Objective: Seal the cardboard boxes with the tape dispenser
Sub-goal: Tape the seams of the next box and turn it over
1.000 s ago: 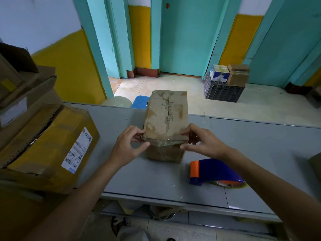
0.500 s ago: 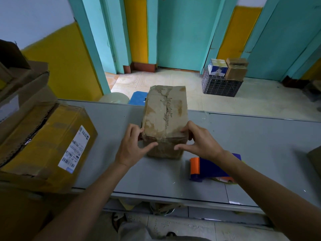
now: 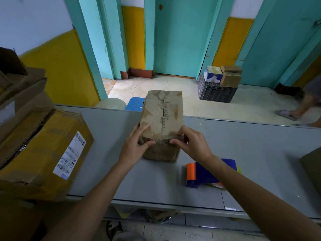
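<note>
A worn brown cardboard box stands on the grey table, its top flaps closed along a ragged centre seam with clear tape over the near edge. My left hand grips the box's near left corner, fingers on top and thumb on the front face. My right hand holds the near right corner the same way, thumb pressing the tape on the front. The blue and orange tape dispenser lies on the table to the right, partly hidden by my right forearm.
A large yellow taped box with a shipping label sits at the left edge, with more cardboard stacked behind it. Another box's corner shows at far right. Beyond the table are a black crate holding small boxes and a person's legs.
Both hands have closed in on the box's near corners and now press the tape down over the front edge. The view has shifted slightly; the dispenser has not moved.
</note>
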`<state>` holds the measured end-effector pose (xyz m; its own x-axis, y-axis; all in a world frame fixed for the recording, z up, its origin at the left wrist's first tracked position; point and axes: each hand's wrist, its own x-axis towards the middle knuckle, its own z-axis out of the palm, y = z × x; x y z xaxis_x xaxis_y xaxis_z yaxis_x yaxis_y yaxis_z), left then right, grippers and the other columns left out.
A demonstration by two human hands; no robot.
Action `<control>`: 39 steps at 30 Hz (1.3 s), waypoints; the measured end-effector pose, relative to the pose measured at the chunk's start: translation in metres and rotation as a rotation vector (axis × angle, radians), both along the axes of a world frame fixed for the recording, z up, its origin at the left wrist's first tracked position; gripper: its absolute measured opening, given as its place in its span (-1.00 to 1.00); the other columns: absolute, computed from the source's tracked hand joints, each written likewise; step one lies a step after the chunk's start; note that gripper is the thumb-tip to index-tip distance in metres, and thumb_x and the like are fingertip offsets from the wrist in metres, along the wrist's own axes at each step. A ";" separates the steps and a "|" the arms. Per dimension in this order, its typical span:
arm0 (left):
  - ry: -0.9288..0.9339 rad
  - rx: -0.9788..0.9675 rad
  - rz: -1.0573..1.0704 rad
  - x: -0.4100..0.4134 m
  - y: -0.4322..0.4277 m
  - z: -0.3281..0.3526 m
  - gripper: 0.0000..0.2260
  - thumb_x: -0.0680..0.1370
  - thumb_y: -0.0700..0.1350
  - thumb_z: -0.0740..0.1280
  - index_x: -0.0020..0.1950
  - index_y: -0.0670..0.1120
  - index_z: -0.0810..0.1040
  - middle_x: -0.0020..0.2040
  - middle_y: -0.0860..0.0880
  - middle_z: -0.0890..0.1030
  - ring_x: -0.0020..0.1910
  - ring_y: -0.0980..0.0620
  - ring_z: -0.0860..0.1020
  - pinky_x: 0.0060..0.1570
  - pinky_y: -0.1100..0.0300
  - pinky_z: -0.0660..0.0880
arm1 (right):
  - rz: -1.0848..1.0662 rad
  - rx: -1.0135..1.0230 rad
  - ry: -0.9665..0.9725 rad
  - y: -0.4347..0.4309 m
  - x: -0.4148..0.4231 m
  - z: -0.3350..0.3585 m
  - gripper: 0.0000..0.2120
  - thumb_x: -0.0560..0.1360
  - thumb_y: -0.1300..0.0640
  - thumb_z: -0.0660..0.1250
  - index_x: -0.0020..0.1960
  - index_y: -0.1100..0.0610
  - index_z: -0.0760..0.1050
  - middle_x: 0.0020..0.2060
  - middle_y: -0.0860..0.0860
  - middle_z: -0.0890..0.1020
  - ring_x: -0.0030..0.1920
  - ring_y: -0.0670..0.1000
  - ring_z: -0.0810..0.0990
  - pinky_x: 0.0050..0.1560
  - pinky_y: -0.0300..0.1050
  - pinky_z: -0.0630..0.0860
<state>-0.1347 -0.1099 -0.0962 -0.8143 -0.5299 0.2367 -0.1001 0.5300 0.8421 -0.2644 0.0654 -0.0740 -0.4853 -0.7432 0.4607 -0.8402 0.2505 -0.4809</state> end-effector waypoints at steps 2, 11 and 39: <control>0.016 -0.002 0.032 0.003 0.005 0.004 -0.44 0.40 -0.14 0.48 0.36 0.06 0.41 0.36 0.04 0.37 0.24 0.16 0.36 0.13 0.34 0.38 | -0.004 0.030 -0.023 0.000 0.000 -0.001 -0.63 0.38 -0.07 0.44 -0.09 0.21 0.44 -0.18 0.07 0.62 -0.31 0.00 0.55 -0.38 -0.18 0.54; -0.030 0.061 0.091 0.027 0.012 0.010 -0.10 0.24 0.01 0.58 0.46 0.14 0.14 0.26 0.13 0.29 0.21 0.21 0.31 0.12 0.34 0.32 | -0.234 0.011 -0.671 -0.005 -0.019 0.032 -0.44 0.47 -0.24 0.21 0.41 -0.11 0.23 0.07 0.10 0.53 0.06 0.05 0.53 0.04 0.09 0.56; 0.260 -0.058 -0.301 -0.041 0.108 0.158 -0.13 0.18 0.21 0.48 0.40 0.04 0.22 0.35 0.07 0.41 0.26 0.13 0.41 0.20 0.30 0.37 | -0.580 -0.193 -0.427 0.094 -0.040 0.188 -0.60 0.61 -0.06 0.12 0.43 -0.06 0.26 0.10 -0.05 0.52 0.04 -0.07 0.56 0.05 -0.15 0.49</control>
